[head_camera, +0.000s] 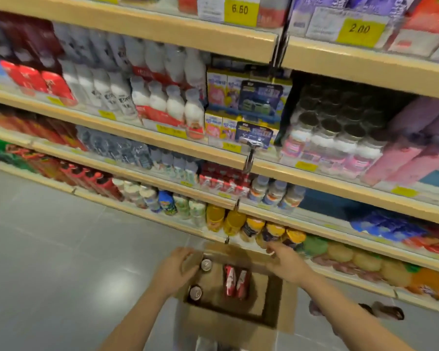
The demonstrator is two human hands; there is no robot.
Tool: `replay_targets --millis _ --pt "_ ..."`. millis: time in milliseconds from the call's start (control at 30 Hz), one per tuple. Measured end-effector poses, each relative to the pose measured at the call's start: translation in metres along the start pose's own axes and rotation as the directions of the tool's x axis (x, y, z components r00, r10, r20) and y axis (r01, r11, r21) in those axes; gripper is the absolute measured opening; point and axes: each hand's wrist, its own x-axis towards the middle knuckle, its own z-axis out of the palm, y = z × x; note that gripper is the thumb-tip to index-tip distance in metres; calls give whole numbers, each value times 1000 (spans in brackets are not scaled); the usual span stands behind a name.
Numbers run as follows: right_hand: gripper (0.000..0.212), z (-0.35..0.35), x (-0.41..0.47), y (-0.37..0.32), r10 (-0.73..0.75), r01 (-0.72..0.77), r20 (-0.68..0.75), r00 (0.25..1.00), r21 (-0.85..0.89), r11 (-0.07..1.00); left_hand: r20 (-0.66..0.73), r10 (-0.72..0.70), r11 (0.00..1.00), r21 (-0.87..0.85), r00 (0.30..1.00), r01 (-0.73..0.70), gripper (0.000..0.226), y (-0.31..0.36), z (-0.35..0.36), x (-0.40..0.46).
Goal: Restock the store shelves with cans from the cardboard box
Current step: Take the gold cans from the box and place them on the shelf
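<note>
An open cardboard box (228, 328) sits on the floor in front of the store shelves (314, 171). Inside it, two cans stand upright at the left, their silver tops (206, 264) showing. Two red cans (235, 281) lie side by side in the middle. My left hand (176, 268) grips the box's left flap, fingers curled over its edge. My right hand (287, 262) holds the far right flap, close to the bottom shelf. Neither hand holds a can.
The shelves are packed with bottles, cartons and cans behind yellow price tags. Yellow-capped bottles (254, 228) stand on the bottom shelf just beyond the box. Grey tiled floor (61, 262) stretches to the left. A sandalled foot (388, 310) is right of the box.
</note>
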Motion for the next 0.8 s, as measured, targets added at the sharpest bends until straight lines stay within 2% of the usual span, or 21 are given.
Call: replay_targets --millis 67,133,267,367,500,667,800 --pt "44 10 14 -1 -47 46 39 998 13 999 -43 -47 999 -25 998 46 50 -5 11 -8" --pt "42 17 29 0 -93 94 84 992 -10 996 -74 -112 993 -28 991 111 57 -9 23 -13" --pt "54 33 59 7 -96 110 222 970 -49 993 -106 -258 963 -114 960 245 73 -19 57 -18" --pt "54 44 88 17 -158 178 303 940 -41 983 -169 -361 930 -144 917 339 54 -24 94 -14" --pt "45 70 132 37 -280 320 368 887 -52 946 -244 -438 890 -253 865 379 51 -44 157 -1" --pt "52 143 187 76 -320 366 411 853 -36 930 -234 -543 832 -280 806 479 66 -76 255 41" --pt "55 232 243 117 -367 425 464 806 -23 905 -267 -657 754 -268 705 600 73 -126 333 99"
